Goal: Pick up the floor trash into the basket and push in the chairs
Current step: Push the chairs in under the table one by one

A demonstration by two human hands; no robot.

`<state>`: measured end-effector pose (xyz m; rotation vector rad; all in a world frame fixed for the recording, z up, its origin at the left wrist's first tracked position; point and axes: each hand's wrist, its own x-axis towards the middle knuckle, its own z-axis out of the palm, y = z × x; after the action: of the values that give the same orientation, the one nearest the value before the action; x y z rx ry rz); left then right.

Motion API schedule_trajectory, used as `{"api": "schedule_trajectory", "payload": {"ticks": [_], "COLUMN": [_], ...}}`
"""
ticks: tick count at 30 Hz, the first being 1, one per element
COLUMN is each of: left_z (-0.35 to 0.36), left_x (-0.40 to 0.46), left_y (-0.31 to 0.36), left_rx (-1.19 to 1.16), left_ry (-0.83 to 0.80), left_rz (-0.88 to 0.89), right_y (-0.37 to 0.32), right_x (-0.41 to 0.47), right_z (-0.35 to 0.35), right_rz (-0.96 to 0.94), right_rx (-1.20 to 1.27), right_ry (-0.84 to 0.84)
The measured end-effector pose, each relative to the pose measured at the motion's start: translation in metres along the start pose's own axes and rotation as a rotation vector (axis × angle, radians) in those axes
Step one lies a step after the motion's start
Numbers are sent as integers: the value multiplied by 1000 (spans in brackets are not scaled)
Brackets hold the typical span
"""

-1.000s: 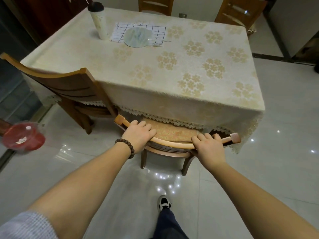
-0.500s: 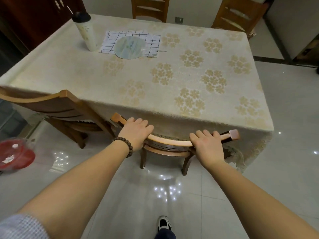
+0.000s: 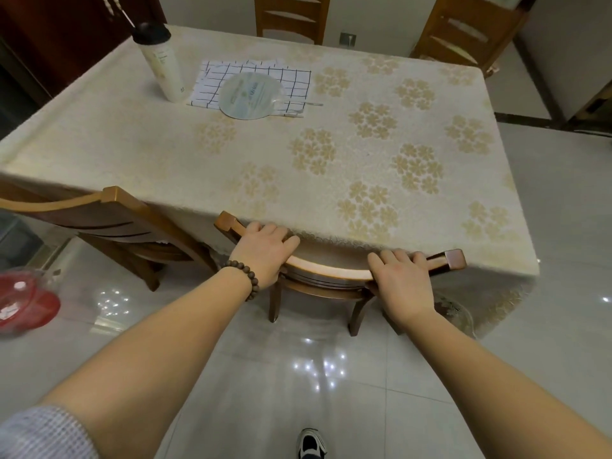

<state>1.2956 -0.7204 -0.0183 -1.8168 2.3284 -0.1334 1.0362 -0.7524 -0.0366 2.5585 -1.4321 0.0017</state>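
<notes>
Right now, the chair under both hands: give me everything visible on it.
The chair is wooden, mid-brown, with a curved top rail ending in squared corner blocks at each end. It stands upright at the near edge of the table, pushed in so the tablecloth hem overhangs its seat; the seat itself is hidden. Below the rail a rounded seat frame and two back legs show, resting on the tiled floor. The left hand and right hand both grip the top rail, fingers curled over it.

Chair [image 3: 331, 276] seat hidden under tablecloth [image 3: 298, 180]; red basket [image 3: 23, 303] blurred, cut by left edge.
</notes>
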Motion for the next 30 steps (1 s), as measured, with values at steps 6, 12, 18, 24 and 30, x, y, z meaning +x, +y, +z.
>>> {"api": "schedule_trajectory", "payload": {"ticks": [6,12,18,24,30], "left_z": [-13,-55,-78,-70,-67], "left_x": [-15,-57,-110,-152,-176], "left_y": [13,32,82,149,218], "left_rx": [-107,-213,-368,-435,-489], "left_ry": [-23,151,290,274,206], "left_rz": [-131,-233,-346,-303,-179], "right_y": [-1,-9,-25,-36,-30], "right_x": [-3,-34,-102,-181,-261], "right_z": [-18,-70,-99,-94,-92], "right_rz": [1,98,247,390,560], "right_rx": [62,237,304,326,355], "right_ry": [-145,-10,116,132,61]}}
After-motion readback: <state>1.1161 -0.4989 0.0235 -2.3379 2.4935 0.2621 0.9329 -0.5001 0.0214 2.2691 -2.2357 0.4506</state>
